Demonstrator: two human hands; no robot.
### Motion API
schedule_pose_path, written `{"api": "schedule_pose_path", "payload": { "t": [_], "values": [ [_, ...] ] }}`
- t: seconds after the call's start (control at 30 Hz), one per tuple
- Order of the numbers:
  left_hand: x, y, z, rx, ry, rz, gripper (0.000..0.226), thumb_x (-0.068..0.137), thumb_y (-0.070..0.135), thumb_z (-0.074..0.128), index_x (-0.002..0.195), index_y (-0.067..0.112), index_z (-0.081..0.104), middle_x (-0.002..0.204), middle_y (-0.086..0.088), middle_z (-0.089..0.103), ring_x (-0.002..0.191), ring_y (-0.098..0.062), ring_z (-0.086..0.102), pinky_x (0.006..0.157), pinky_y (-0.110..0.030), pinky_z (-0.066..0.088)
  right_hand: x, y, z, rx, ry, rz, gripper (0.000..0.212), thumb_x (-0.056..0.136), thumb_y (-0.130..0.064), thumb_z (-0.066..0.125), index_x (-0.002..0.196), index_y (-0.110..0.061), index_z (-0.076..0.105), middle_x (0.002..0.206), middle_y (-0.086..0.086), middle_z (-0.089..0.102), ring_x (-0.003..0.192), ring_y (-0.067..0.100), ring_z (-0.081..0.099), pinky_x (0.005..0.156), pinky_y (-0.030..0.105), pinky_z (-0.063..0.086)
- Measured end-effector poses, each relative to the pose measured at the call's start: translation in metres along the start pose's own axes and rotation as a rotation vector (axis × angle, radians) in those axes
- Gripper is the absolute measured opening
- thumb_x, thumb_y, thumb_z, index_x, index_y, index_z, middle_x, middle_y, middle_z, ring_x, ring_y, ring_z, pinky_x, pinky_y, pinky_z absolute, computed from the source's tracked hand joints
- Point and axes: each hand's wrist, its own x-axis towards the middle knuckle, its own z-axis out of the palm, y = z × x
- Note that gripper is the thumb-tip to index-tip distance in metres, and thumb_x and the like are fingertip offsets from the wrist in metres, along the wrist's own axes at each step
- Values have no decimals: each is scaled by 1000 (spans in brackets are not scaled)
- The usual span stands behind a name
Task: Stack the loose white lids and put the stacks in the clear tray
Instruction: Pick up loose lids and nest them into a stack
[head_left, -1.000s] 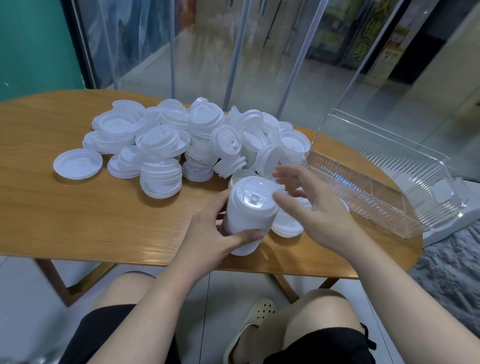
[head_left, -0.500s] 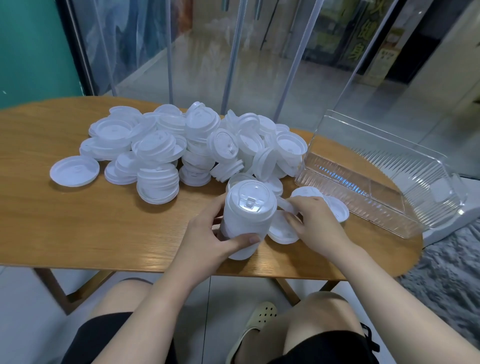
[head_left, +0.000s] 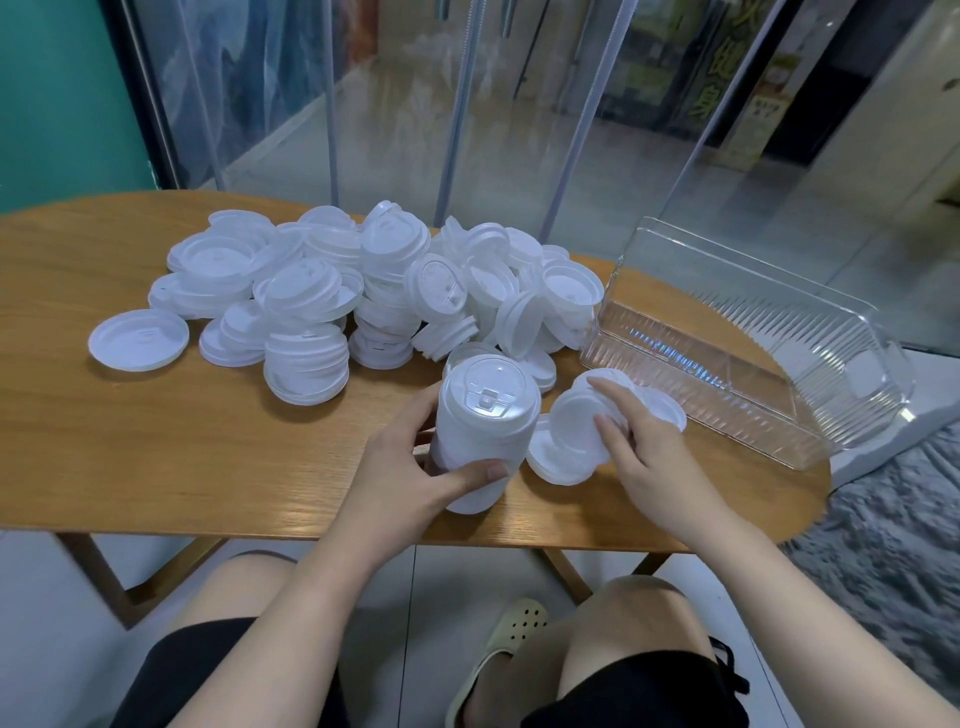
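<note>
Lid stack (head_left: 480, 431) | gripped by left hand (head_left: 400, 467) | right hand (head_left: 641, 447) pinches loose lid (head_left: 574, 434)

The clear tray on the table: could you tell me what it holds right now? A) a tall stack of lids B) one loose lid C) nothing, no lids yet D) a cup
C: the clear tray shows only its bare ribbed floor, while the left hand grips the lid stack on the table.

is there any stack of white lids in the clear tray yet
No, the clear plastic tray holds no lids; the tall stack of white plastic lids is gripped by the left hand over the wooden table.
</note>
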Motion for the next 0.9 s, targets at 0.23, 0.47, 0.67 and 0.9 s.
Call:
{"api": "schedule_pose_path", "payload": {
  "t": [0.23,0.47,0.67,0.9],
  "values": [
    [-1,-1,2,17,18,25,77,60,50,87,129,57,54,124,31,64,116,7,58,83,-5,47,-5,-1,3,-57,17,0,48,110,-26,42,155,-40,39,125,-21,62,108,-6,53,90,14,37],
    [-1,-8,4,62,49,81,90,62,50,95,140,49,51,133,28,62,126,2,56,96,-16,49,-4,1,0,-166,-64,-6,66,96,-57,58,156,-42,34,113,-17,48,98,1,54,84,26,43],
    [0,-11,4,45,60,99,90,64,55,85,146,44,50,136,25,61,128,-2,56,101,-28,50,-4,1,-7,-293,-117,-11,90,84,-55,77,159,-33,32,143,-15,49,134,10,45,102,26,40],
    [0,-5,5,4,61,80,78,66,45,93,135,47,56,125,29,65,119,1,60,86,-7,47,0,-17,-12,-102,55,36,66,75,-63,79,128,-39,49,113,-25,62,102,0,60,79,21,46]
  ]
}}
